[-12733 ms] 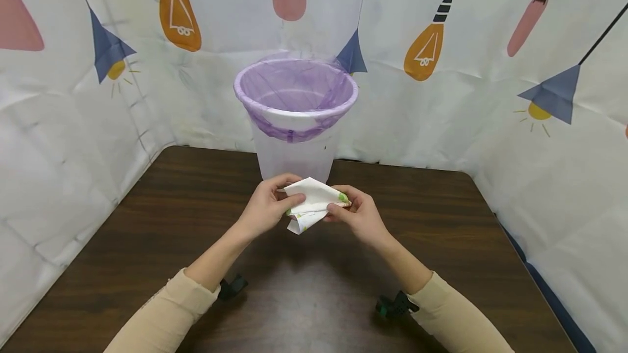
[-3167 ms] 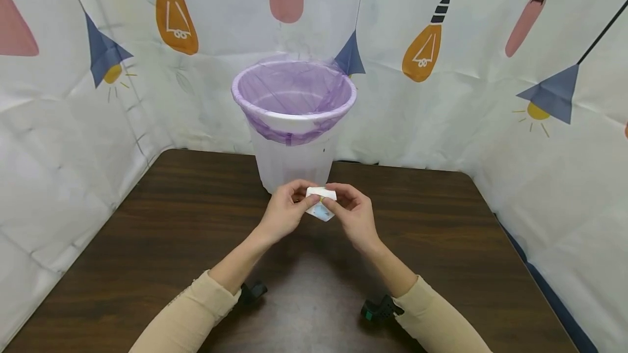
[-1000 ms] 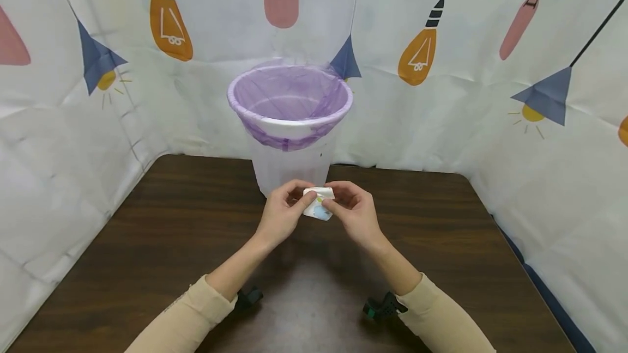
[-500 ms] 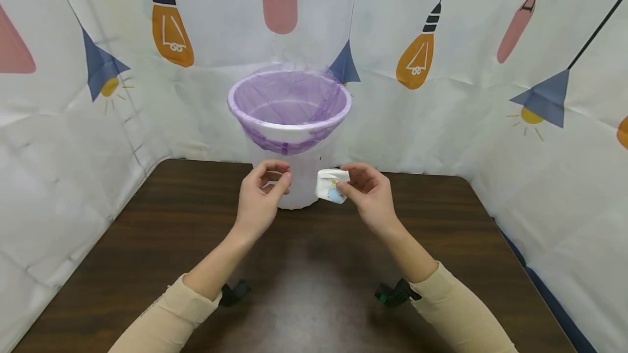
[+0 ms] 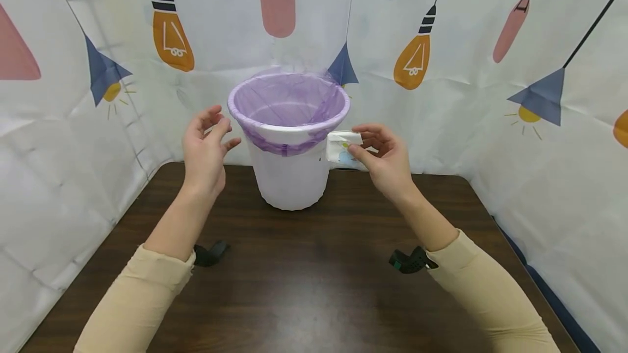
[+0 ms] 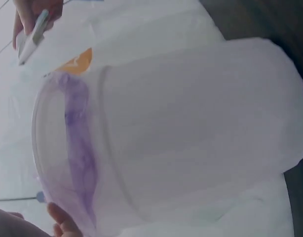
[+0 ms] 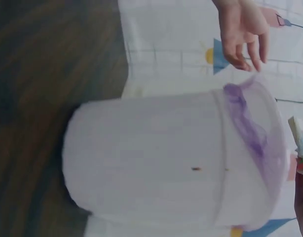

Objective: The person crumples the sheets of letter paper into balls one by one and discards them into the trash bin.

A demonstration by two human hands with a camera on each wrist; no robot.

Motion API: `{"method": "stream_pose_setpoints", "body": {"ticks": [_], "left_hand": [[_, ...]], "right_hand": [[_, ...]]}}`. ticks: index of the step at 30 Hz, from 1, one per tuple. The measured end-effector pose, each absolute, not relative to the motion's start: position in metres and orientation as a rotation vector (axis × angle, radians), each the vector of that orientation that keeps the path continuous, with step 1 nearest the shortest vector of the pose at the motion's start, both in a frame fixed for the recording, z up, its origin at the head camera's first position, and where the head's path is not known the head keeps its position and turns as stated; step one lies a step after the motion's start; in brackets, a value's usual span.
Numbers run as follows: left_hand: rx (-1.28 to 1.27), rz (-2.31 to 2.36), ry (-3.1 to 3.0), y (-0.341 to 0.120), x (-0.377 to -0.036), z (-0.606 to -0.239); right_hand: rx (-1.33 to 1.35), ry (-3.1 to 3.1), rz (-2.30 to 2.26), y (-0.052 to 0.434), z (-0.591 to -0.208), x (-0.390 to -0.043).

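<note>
In the head view my right hand (image 5: 385, 159) pinches a small folded piece of white paper (image 5: 338, 148) with green and blue print, thumb in front and fingers behind. The paper is beside the right side of a white trash can (image 5: 289, 178), just below rim height. A purple bin liner (image 5: 284, 148) is folded over the can's rim. My left hand (image 5: 203, 146) is raised at the can's left, fingers loosely bent and holding nothing. The right wrist view shows the left hand (image 7: 243, 34) near the rim and the paper (image 7: 300, 138) at the right edge.
The can stands on a dark brown wooden table (image 5: 294, 277), near its back edge. A white curtain (image 5: 441, 124) printed with lamps and bulbs surrounds the table on the back and sides. Each wrist wears a black camera mount (image 5: 412, 260).
Both hands held and folded the paper smaller between them earlier. Since then the left hand has let go and moved up and left; the right hand has lifted the paper up toward the can's rim.
</note>
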State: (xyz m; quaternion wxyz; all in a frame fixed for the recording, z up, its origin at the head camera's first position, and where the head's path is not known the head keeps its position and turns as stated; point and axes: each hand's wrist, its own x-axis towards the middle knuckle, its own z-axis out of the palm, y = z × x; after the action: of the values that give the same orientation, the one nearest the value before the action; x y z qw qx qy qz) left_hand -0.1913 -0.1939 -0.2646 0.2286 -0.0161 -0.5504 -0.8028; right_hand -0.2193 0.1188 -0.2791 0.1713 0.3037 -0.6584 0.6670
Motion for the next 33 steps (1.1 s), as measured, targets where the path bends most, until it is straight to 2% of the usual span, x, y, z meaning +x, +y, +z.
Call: {"method": "stream_pose_setpoints", "body": {"ticks": [7,15,24,33], "left_hand": [[0.105,-2.444,-1.591,-0.213,-0.208,-0.247],[0.078,-2.574,-1.608,-0.214,-0.221,-0.24],[0.082,-2.644,-1.489,-0.214,-0.222,-0.239],[0.09,-2.631,-1.512,-0.213,-0.223,-0.24]], "right_hand": [[0.936,-1.857,1.724,0.12,-0.248,-0.237],[0.884,-1.861,1.647,0.116,-0.23,-0.253],[0.825,-1.91,1.594,0.1,-0.211,-0.256],[0.882,-1.985,1.402,0.083,-0.207,-0.289]]}}
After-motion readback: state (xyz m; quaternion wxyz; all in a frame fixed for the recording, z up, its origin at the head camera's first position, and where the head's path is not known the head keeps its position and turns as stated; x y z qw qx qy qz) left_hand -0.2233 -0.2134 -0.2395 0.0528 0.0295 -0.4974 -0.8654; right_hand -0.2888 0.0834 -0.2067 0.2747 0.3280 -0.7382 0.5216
